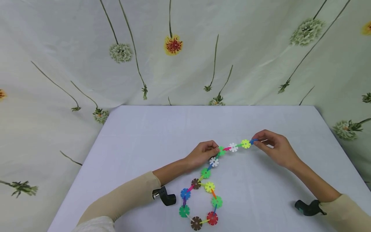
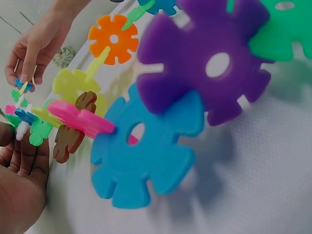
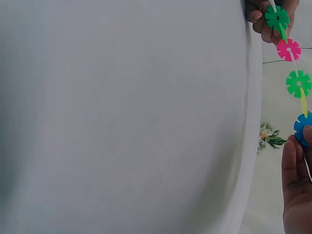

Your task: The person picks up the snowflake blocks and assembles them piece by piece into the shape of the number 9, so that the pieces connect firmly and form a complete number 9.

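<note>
Slotted, flower-shaped plastic discs are joined edge to edge into a chain, with a closed loop at the near end and a tail reaching to the right. My left hand [image 1: 202,154] pinches the tail around a green disc [image 1: 222,150]. Beyond it run a pink disc, a white disc [image 1: 233,147] and a yellow disc [image 1: 245,144]. At the far end my right hand [image 1: 278,149] pinches a blue disc [image 3: 302,130] between thumb and fingers. A thin white edge shows beside those fingers in the right wrist view. Close to the left wrist camera are a purple disc [image 2: 195,53] and a blue disc.
The loop, with a red disc [image 1: 212,218] and a brown disc [image 1: 196,223] at its near side, is over the white-covered table [image 1: 150,129]. A flower-printed cloth [image 1: 188,74] hangs behind the table. Black wrist cameras sit on both forearms.
</note>
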The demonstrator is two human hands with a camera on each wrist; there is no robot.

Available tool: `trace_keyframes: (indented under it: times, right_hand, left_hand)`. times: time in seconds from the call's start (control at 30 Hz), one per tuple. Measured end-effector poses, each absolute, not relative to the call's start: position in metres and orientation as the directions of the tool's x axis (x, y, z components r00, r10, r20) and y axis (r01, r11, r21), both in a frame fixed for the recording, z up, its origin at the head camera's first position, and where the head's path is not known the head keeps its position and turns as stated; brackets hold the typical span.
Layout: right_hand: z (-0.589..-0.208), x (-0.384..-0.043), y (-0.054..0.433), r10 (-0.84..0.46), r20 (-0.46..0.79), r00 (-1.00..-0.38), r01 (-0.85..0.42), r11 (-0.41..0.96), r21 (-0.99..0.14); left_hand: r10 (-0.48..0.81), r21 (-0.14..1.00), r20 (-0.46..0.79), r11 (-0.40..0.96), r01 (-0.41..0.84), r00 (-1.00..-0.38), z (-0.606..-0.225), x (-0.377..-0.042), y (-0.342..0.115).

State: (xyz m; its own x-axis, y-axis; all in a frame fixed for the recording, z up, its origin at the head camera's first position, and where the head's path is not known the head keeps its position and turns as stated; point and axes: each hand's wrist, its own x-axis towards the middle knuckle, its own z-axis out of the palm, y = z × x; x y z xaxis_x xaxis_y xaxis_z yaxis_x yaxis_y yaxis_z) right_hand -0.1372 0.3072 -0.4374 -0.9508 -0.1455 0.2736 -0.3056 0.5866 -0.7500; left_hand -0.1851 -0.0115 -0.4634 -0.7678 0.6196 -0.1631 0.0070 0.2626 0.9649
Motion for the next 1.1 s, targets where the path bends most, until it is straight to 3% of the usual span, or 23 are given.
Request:
trace_keyframes:
  times: [0.43,1.1]
  right_hand:
    - [-0.4399,-0.1343,0.3005,-0.147,0.33,-0.932,-0.356,0.529,-0.77]
    - [-0.4456,-0.1353,0.3024,-0.152,0.286,-0.946,-0.323,0.41,-0.853]
  left_hand:
    - [0.587,0.963,-0.168,0.268,-0.005,-0.792,-0.4627,-0.1847,-0.0115]
    - [0.598,0.964,-0.19,0.263,-0.033,-0.778,-0.461,-0.1825,-0.0101]
